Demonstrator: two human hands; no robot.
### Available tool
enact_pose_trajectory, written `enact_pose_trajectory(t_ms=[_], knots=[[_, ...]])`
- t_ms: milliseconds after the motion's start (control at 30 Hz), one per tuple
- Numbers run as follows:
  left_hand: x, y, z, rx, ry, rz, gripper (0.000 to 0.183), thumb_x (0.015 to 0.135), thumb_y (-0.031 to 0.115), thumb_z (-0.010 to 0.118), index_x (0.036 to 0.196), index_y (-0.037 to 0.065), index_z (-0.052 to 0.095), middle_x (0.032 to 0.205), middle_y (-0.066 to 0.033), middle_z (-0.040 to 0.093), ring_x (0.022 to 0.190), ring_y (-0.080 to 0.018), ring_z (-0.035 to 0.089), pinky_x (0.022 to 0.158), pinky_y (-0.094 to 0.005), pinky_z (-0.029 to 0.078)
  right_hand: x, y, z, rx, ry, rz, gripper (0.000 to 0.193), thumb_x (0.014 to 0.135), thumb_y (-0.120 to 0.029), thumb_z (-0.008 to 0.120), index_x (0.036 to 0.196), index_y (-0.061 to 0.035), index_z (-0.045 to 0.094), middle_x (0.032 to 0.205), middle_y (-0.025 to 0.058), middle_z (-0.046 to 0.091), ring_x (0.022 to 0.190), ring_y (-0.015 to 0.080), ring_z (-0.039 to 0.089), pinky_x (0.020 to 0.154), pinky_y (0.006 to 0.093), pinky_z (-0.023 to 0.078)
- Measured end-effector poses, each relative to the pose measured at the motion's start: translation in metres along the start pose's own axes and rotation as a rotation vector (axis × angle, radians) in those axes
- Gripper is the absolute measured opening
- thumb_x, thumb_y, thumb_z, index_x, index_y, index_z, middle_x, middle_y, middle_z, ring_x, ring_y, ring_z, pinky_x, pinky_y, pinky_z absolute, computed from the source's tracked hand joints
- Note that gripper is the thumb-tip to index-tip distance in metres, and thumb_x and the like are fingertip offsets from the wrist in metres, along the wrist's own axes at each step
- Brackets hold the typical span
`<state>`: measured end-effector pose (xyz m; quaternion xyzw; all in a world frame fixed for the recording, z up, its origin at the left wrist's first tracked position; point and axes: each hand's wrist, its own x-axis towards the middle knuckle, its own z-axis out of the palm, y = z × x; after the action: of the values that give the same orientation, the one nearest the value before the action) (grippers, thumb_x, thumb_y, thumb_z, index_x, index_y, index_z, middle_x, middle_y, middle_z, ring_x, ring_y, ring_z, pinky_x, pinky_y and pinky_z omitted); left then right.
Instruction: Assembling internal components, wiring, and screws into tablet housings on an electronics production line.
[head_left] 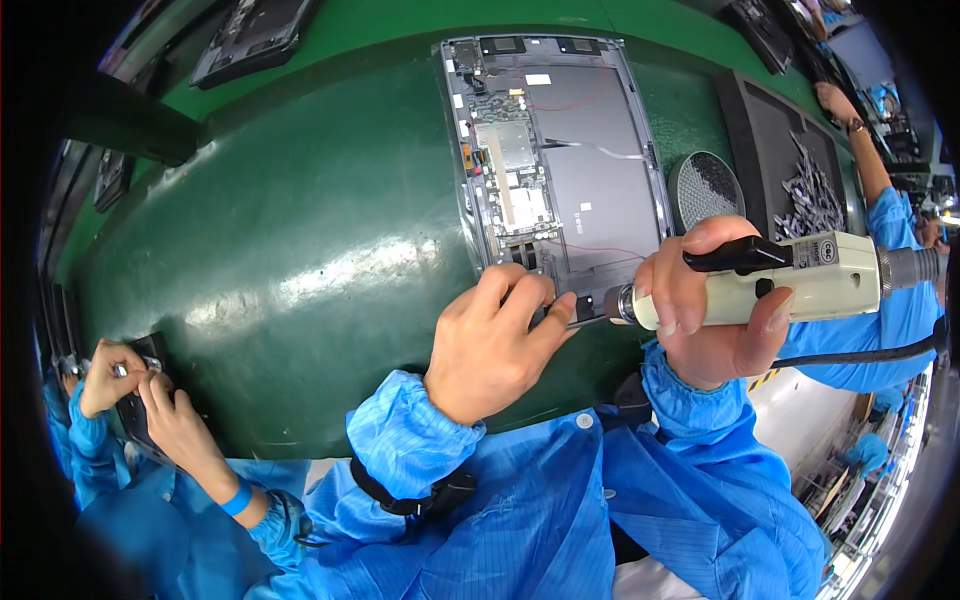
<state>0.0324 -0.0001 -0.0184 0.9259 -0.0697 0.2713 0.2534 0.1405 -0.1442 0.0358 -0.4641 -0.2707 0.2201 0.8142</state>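
Observation:
An opened tablet-like device (600, 200) lies on the green bench, its circuit board (515, 165) and thin red wires exposed. At its near edge is my left hand (490, 345), fingers bent and drawn together; whatever is between the fingertips is hidden. My right hand (700, 310) is closed around a cream electric screwdriver (845, 275) with a black lever. The tool lies nearly level, its nose pointing left toward the device's near right corner. The bit's tip cannot be made out.
Right of the device stand a round dish (708, 190) of small dark screws and a black tray (745, 130) holding a pile of small metal parts (812, 190). A black cable (870, 357) runs at the right. Co-workers' hands (180, 420) work at far left; another person's arm (868, 160) is at right.

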Motion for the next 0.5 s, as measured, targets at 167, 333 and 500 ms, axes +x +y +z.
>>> enact_pose_trajectory(t_ms=[167,333,500], knots=[[0.0,0.0,0.0,-0.006,0.004,-0.007,0.022,0.064,0.011,0.07,0.084,0.005,0.066,0.083,-0.0036,0.053,0.083,-0.0208,0.054,0.055,-0.0289,0.049,0.0,0.0,0.001,-0.033,0.006,-0.007,0.067,0.084,-0.052,0.056,0.107,0.0101,0.047,0.059,0.0046,0.05,0.054,0.0131,0.05,0.065,0.0317,0.047],[0.002,0.001,-0.001,-0.01,-0.013,-0.011,0.02,0.065,0.011,0.07,0.083,0.005,0.065,0.083,-0.0038,0.053,0.083,-0.0209,0.054,0.055,-0.029,0.049,-0.002,-0.002,0.003,-0.032,-0.012,0.009,0.068,0.081,-0.054,0.061,0.099,0.0096,0.048,0.058,0.005,0.051,0.054,0.0134,0.051,0.066,0.0331,0.048],[0.0,0.0,-0.002,0.002,0.012,-0.021,0.021,0.064,0.01,0.07,0.083,0.004,0.066,0.084,-0.0038,0.053,0.084,-0.0212,0.053,0.055,-0.0293,0.049,-0.006,-0.003,0.013,-0.101,-0.016,0.044,0.063,0.074,-0.047,0.073,0.092,0.0093,0.051,0.06,0.0063,0.054,0.057,0.0118,0.054,0.062,0.0279,0.05]])
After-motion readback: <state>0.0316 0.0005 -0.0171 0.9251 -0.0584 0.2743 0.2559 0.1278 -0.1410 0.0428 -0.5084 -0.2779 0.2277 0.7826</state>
